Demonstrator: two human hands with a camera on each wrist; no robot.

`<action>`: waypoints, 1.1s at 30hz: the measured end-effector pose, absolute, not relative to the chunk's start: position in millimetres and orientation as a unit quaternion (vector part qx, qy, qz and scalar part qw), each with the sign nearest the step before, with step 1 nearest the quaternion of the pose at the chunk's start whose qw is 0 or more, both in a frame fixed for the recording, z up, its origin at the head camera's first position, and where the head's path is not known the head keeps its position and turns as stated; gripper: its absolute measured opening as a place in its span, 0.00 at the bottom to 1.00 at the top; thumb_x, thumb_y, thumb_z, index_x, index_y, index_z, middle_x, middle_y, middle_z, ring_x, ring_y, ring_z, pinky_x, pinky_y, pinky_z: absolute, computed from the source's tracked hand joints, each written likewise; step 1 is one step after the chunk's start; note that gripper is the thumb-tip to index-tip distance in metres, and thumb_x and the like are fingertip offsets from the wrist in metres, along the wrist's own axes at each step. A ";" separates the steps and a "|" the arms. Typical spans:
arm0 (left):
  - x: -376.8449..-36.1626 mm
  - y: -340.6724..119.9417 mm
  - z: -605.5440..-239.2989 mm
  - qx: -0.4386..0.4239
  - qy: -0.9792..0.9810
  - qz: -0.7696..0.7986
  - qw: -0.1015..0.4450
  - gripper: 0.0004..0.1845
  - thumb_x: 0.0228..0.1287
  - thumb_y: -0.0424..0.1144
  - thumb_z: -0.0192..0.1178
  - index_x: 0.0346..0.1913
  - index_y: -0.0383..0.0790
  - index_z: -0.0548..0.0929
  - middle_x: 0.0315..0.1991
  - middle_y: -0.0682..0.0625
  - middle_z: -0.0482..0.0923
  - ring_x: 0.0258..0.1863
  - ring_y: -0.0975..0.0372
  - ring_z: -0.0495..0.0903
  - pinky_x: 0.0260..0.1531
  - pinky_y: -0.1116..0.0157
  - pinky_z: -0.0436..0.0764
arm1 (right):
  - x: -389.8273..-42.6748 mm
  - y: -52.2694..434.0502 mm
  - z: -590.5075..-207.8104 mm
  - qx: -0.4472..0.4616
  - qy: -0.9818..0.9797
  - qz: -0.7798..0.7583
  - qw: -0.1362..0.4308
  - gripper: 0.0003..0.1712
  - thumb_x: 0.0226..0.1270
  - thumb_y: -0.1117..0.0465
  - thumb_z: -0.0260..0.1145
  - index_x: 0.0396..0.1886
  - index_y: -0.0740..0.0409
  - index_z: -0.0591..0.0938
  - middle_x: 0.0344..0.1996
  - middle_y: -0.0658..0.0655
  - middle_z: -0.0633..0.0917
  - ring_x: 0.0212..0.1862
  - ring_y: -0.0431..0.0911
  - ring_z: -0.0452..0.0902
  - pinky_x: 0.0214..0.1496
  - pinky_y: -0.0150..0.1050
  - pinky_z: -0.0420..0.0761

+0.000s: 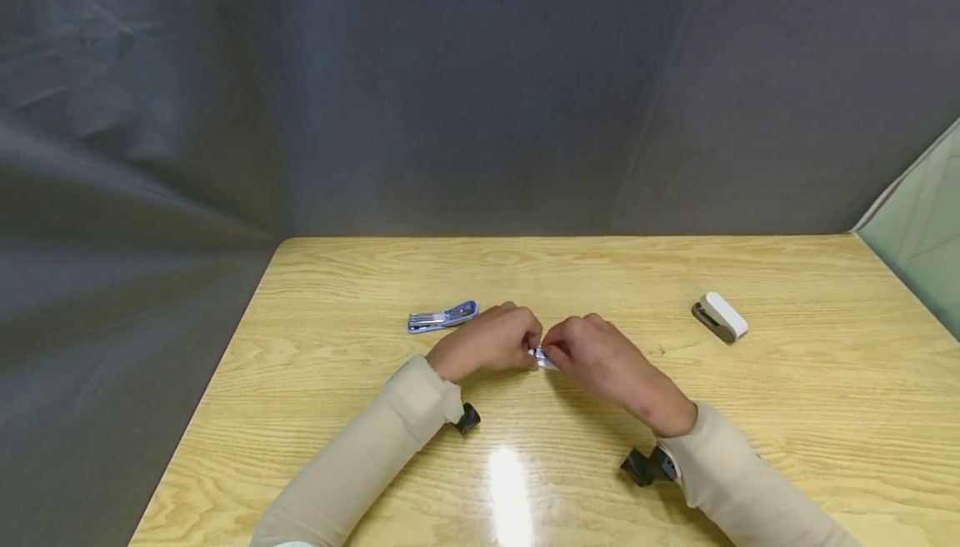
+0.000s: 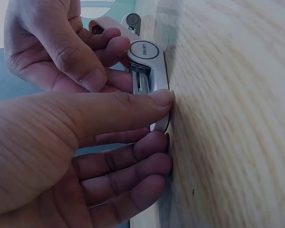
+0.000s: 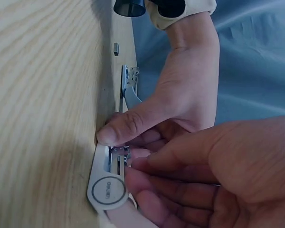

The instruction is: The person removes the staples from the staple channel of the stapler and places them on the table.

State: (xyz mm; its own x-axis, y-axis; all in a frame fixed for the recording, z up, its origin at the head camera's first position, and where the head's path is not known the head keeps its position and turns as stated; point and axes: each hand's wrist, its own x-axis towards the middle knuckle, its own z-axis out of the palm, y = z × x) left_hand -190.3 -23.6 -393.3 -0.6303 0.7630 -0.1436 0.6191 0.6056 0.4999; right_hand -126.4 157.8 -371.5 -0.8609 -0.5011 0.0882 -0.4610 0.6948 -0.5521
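A white stapler with a round pivot disc lies opened on its side-lit base, its metal staple rail exposed. My left hand pinches the front end of the base, with the thumb on the near side and fingers curled beyond it. From the other side, my right hand reaches in, its thumb and bent fingers gripping at the rail near the pivot. The raised top arm passes beside those fingers. Most of the stapler is hidden by both hands in the head view.
An opened blue stapler lies beyond the left hand. A white and grey stapler rests closed at the right. In the right wrist view, a small grey block sits on the wooden table. A dark curtain hangs behind.
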 end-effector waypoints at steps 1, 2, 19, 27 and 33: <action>-190.4 -23.5 -393.5 0.393 0.879 0.208 0.174 0.14 0.61 0.35 0.76 0.23 0.47 0.81 0.20 0.58 0.75 0.20 0.66 0.69 0.25 0.70 0.69 | -126.6 157.6 -372.0 -0.265 0.918 -0.292 0.033 0.15 0.72 0.71 0.66 0.23 0.54 0.83 0.16 0.41 0.72 0.19 0.33 0.59 0.23 0.31 0.63; -190.4 -23.7 -393.6 0.391 0.879 0.209 0.175 0.14 0.61 0.35 0.76 0.23 0.47 0.81 0.20 0.58 0.75 0.20 0.66 0.69 0.25 0.70 0.69 | -126.7 157.5 -372.6 -0.267 0.917 -0.294 0.033 0.16 0.72 0.71 0.66 0.23 0.54 0.83 0.16 0.41 0.72 0.18 0.33 0.58 0.23 0.31 0.63; -189.8 -23.9 -393.4 0.383 0.874 0.240 0.178 0.15 0.59 0.30 0.75 0.21 0.48 0.82 0.17 0.59 0.74 0.17 0.68 0.67 0.22 0.71 0.67 | -126.8 157.3 -382.2 -0.254 0.921 -0.296 -0.011 0.07 0.66 0.70 0.73 0.30 0.55 0.91 0.26 0.45 0.88 0.25 0.33 0.73 0.29 0.32 0.77; -190.6 -24.0 -394.1 0.388 0.876 0.236 0.166 0.15 0.58 0.32 0.76 0.21 0.47 0.82 0.16 0.60 0.71 0.17 0.69 0.65 0.21 0.71 0.65 | -129.4 155.3 -385.2 -0.254 0.918 -0.305 -0.008 0.05 0.65 0.70 0.74 0.34 0.57 0.93 0.29 0.49 0.89 0.27 0.33 0.76 0.30 0.32 0.78; -189.9 -23.7 -393.8 0.383 0.873 0.243 0.177 0.11 0.58 0.31 0.76 0.24 0.44 0.85 0.17 0.59 0.72 0.17 0.68 0.65 0.21 0.71 0.65 | -131.1 153.9 -388.8 -0.253 0.919 -0.302 -0.009 0.06 0.65 0.71 0.73 0.32 0.57 0.92 0.30 0.49 0.89 0.28 0.34 0.76 0.31 0.32 0.79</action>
State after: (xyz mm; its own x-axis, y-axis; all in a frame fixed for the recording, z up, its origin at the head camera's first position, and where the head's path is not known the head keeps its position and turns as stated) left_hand -189.9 -23.7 -393.8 -0.6431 0.7557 -0.1240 0.5834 0.5883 0.5599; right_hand -131.1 153.9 -388.8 -0.8719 -0.4591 0.1703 -0.4706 0.6893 -0.5508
